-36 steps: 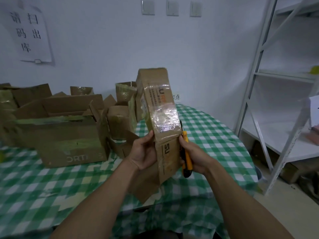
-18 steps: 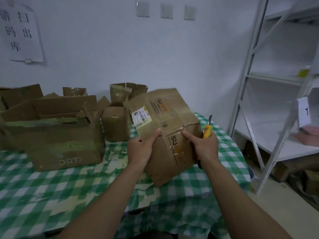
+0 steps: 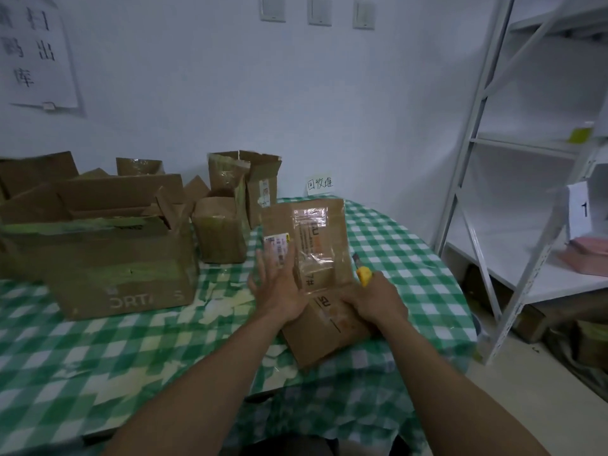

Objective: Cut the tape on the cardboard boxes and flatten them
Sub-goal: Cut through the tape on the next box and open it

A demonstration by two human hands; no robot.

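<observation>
One box (image 3: 316, 278) is being pressed flat on the table (image 3: 411, 258), near its right edge. It is being pushed down by the left hand (image 3: 279, 287), fingers spread wide. A knife (image 3: 363, 273) is being gripped in the right hand (image 3: 375, 302), also on the box. Several boxes (image 3: 108, 258) at the back are still waiting, not yet flattened.

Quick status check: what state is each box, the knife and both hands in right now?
Held box: collapsed nearly flat on the table, tape still on it.
Big box: standing, flaps open.
Small box: standing, unflattened.
Rear box: standing, open.
Knife: in right hand, blade out.
Left hand: open, pressing the box.
Right hand: gripping the knife.
</observation>
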